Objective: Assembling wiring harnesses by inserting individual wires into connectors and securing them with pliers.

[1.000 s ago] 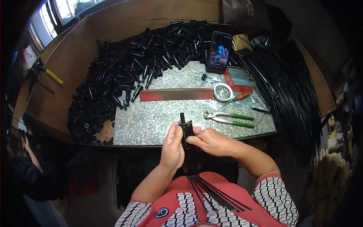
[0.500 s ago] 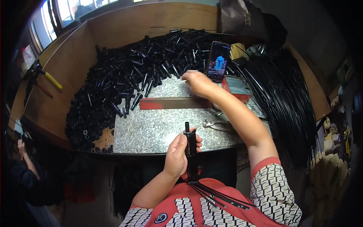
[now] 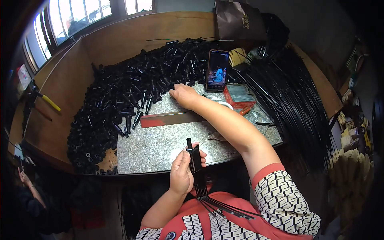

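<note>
My left hand (image 3: 182, 172) is closed around a bundle of thin black ribs (image 3: 199, 182), which looks like part of an umbrella frame. A short black tube (image 3: 189, 143) stands upright at its top, and the loose rib ends fan out over my lap. At the near edge of a heap of black plastic tube pieces (image 3: 132, 86), my right hand (image 3: 184, 96) has its fingers bent and drawn together. What they grip, if anything, is hidden. My right forearm crosses above a flat metal bar (image 3: 168, 120) with a red end.
On the speckled board (image 3: 148, 156), pliers (image 3: 216, 137) lie partly beneath my forearm. A phone (image 3: 217, 72) stands upright behind a red box (image 3: 239, 99) of thin rods. Long black ribs (image 3: 286, 104) fill the right side. Another person's hand (image 3: 25, 177) shows at far left.
My right hand has moved left to the edge of the heap. My left hand still holds the rib bundle. The whole view has shifted a little.
</note>
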`<state>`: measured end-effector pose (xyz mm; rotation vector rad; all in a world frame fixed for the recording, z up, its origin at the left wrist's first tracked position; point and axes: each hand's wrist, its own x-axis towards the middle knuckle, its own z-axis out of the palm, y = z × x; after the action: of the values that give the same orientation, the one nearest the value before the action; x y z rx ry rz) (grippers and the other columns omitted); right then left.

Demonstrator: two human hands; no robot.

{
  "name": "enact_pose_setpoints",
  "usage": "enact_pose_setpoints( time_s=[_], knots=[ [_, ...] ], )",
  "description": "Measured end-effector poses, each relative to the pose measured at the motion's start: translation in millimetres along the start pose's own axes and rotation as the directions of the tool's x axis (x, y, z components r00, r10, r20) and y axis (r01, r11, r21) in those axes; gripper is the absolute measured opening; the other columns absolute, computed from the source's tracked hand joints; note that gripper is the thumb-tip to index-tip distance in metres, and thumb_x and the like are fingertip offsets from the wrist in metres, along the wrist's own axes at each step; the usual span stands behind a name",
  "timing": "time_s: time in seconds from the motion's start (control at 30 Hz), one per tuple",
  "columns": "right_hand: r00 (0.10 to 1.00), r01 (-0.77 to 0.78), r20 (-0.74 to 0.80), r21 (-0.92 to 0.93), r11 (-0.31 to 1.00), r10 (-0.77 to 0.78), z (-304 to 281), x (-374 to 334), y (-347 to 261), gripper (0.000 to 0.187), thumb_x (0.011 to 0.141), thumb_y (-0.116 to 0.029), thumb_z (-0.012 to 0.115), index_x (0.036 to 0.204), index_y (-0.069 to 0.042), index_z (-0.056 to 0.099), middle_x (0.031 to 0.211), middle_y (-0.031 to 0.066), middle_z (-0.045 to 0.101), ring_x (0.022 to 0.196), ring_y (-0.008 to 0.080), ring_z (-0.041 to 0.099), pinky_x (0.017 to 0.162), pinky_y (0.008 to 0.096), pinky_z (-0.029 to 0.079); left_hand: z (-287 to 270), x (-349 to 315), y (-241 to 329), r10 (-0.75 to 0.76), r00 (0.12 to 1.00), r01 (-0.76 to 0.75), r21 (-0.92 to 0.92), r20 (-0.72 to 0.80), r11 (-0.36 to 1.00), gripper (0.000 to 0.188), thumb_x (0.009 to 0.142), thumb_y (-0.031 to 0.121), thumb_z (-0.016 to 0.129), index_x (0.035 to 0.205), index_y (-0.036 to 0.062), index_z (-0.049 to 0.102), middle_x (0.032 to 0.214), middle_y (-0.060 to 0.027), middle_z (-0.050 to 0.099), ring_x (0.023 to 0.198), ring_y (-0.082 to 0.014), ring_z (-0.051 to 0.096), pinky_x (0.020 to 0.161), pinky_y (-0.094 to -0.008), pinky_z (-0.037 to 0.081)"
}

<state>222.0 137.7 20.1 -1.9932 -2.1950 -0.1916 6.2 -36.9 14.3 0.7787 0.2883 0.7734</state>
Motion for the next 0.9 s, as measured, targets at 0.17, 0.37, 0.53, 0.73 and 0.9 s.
enact_pose_setpoints(
  time_s=[0.17,0.37,0.53,0.73,0.9],
  knots=[
    [0.957,0.204,-0.214,0.027,0.979,-0.193,-25,-20,-7,0.016,0.081,-0.008,0.058,0.097,-0.006,0.059,0.099,0.0142,0.054,0.102,0.0311,0.054,0.083,0.0409,0.047,0,0,-1,0.008,1.0,-0.008,0.009,0.016,1.0,0.042,0.103,0.029,0.037,0.128,-0.0026,0.046,0.1,-0.0112,0.061,0.086,-0.0146,0.058,0.079,-0.0286,0.05],
    [0.991,-0.119,0.065,0.839,0.53,0.119,-77,-69,-43,0.021,0.095,-0.014,0.054,0.11,-0.001,0.053,0.094,0.0099,0.065,0.073,0.0162,0.065,0.061,0.0276,0.054,-1,1,-2,0.016,1.0,-0.016,0.032,-0.01,0.999,0.045,0.102,0.031,0.038,0.131,-0.0024,0.044,0.1,-0.0099,0.061,0.085,-0.013,0.059,0.078,-0.0273,0.05],
    [0.959,-0.284,0.285,0.958,-0.037,0.01,-100,-109,-39,0.03,0.096,-0.019,0.053,0.118,0.0,0.049,0.102,0.015,0.065,0.083,0.0172,0.065,0.069,0.0274,0.056,1,3,-2,0.012,1.0,-0.012,0.05,-0.012,0.999,0.047,0.102,0.032,0.039,0.133,-0.0028,0.043,0.099,-0.0089,0.061,0.084,-0.0123,0.058,0.078,-0.0268,0.05],
    [0.949,-0.315,0.315,0.944,-0.101,-0.011,-104,-129,-37,0.029,0.096,-0.021,0.054,0.117,0.0,0.051,0.102,0.0155,0.065,0.084,0.0157,0.065,0.07,0.0267,0.056,7,3,-2,-0.003,1.0,0.003,0.073,0.004,0.997,0.046,0.103,0.032,0.038,0.133,-0.0023,0.044,0.097,-0.0078,0.061,0.084,-0.0106,0.057,0.077,-0.0253,0.05],
    [0.963,-0.268,0.268,0.963,-0.023,0.04,-110,-131,-41,0.028,0.096,-0.02,0.053,0.117,0.0,0.051,0.101,0.0139,0.065,0.085,0.0157,0.065,0.071,0.0269,0.056,7,2,-4,-0.002,1.0,0.002,0.074,-0.004,0.997,0.046,0.103,0.032,0.038,0.132,-0.0024,0.044,0.098,-0.009,0.061,0.084,-0.0119,0.058,0.077,-0.0264,0.05]
  ],
)
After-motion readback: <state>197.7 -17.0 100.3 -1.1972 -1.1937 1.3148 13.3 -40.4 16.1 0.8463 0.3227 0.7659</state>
